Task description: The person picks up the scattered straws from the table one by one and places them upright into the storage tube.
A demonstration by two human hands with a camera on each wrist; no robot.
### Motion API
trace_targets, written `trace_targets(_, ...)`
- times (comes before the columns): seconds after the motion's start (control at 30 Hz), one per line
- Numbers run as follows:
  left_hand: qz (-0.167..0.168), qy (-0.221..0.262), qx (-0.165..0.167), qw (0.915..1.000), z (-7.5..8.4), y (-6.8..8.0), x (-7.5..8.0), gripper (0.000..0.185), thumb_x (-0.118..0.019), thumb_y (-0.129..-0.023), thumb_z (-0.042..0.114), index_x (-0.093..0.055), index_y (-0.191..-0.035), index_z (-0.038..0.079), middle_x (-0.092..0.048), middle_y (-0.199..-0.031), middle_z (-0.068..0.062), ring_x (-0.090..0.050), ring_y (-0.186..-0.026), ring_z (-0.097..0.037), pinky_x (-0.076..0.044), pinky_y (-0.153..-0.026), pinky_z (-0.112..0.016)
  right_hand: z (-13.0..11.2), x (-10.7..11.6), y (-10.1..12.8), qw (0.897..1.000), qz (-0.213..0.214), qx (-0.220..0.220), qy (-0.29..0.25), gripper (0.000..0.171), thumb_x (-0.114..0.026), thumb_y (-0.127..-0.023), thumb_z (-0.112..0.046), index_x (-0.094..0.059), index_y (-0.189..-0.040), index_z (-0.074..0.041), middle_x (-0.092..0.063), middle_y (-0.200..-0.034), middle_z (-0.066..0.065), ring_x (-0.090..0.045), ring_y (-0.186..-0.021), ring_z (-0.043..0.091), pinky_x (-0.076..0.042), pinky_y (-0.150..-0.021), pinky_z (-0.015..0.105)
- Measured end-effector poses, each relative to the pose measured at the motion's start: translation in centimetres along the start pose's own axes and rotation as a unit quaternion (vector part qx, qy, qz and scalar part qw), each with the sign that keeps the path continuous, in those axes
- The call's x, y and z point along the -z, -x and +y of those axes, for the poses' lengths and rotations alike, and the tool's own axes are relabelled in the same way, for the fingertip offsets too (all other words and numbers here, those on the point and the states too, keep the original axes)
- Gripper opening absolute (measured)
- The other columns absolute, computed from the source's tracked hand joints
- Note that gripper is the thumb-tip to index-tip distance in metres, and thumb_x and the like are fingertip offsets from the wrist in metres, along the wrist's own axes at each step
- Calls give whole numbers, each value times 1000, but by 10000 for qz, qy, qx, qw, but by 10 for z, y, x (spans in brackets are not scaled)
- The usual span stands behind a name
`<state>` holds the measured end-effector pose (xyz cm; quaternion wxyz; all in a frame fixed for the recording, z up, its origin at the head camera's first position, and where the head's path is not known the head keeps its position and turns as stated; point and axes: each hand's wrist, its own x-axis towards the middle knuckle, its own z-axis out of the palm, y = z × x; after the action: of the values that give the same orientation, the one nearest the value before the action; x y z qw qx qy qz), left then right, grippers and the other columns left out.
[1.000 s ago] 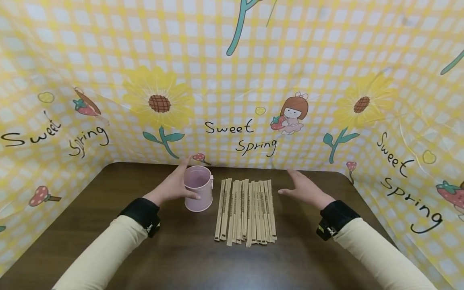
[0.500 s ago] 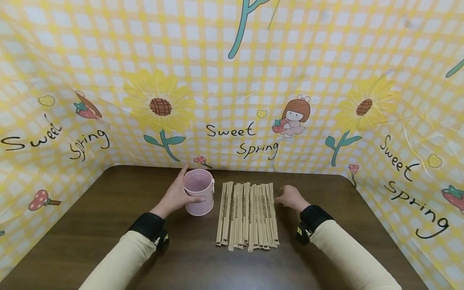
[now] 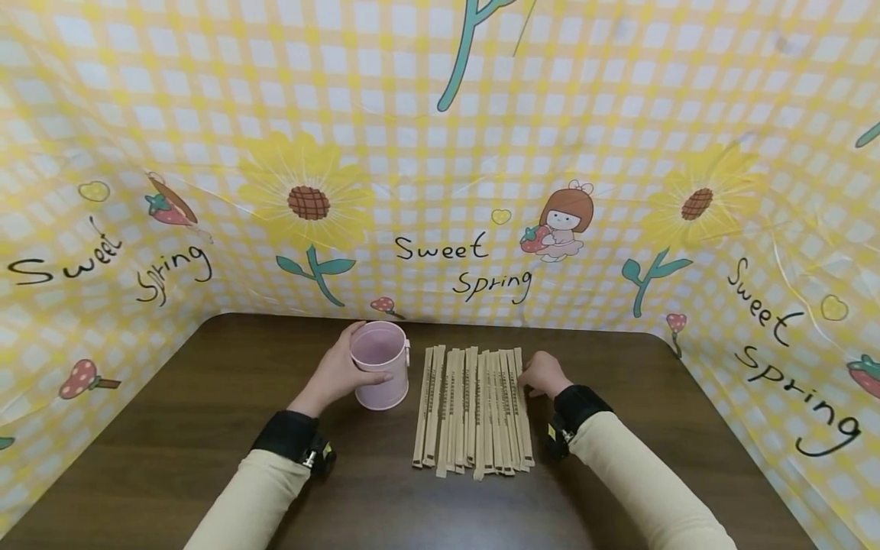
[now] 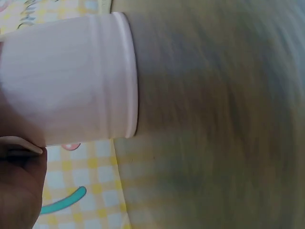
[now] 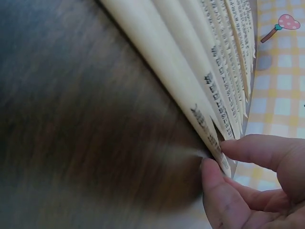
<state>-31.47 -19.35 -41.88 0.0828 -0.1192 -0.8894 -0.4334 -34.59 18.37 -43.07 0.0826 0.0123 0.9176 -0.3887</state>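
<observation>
The left hand [image 3: 337,374] was wrapped around the side of a small pink bucket [image 3: 380,364], thumb across the front, fingers curled behind it. The bucket stood upright on the dark wooden table [image 3: 172,428], and the left wrist view showed its pink wall right against the palm.

Just to the right of that grip lay a row of paper-wrapped chopsticks [image 3: 474,416], side by side, long ends pointing toward the person. The right hand [image 3: 543,374] was at the far right edge of the row, near its top end. In the right wrist view the thumb and fingertips [image 5: 248,150] were pinching the outermost wrapper [image 5: 209,138], which hadn't really lifted off the table yet.

Honestly, what I'd have worried about: those sleeves were packed so tight that a pinch at the edge could've grabbed two at once, or dragged the neighbours out of line. The bucket looked light too, so a bump from a long stick could've tipped it if the left hand loosened.
</observation>
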Motion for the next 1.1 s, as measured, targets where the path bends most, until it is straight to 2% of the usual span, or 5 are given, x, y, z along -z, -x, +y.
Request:
trace_targets(0.33,-128,187,328,9992,-5,8,-10,110,-90,-74,25,-23,-157,-1,-53,-143,-32,-56,-130,-48,-49,-104,-61,16,-11,1,9999,18,-96,-90,57,-67,-86,4,-31,-48,-20,-22,-49,-9,-46,-39,9,-63,-67,37)
trace_targets(0.7,-159,137,292,9994,-3,6,4,114,-91,-74,26,-19,-157,-3,-51,-145,-33,-55,-130,-48,-47,-106,-62,-1,-2,0,9998,-168,-80,-61,59,-66,-91,1,-29,-50,-20,-21,-50,-9,-50,-39,9,-63,-72,37)
trace_targets(0.9,-192,142,332,9992,0,2,8,114,-90,-76,27,-17,-159,-2,-48,-148,-33,-52,-133,-48,-46,-108,-62,-5,7,-1,9983,-362,18,-455,58,-64,-92,1,-28,-51,-19,-21,-50,-8,-34,-38,7,-63,-80,42)
trace_targets(1.03,-259,142,343,9990,1,0,3,114,-90,-77,27,-17,-159,-2,-47,-148,-33,-52,-133,-48,-46,-108,-62,1,15,1,9958,-518,100,-752,55,-61,-93,2,-26,-56,-18,-21,-52,-8,-29,-44,7,-60,-72,35)
trace_targets(1.1,-251,145,325,9991,-1,-1,-1,114,-90,-76,26,-17,-159,-2,-48,-147,-33,-53,-132,-48,-46,-107,-62,3,19,3,9947,-519,147,-878,45,-59,-94,4,-35,-59,-12,-35,-55,-1,-40,-49,13,-57,-69,32)
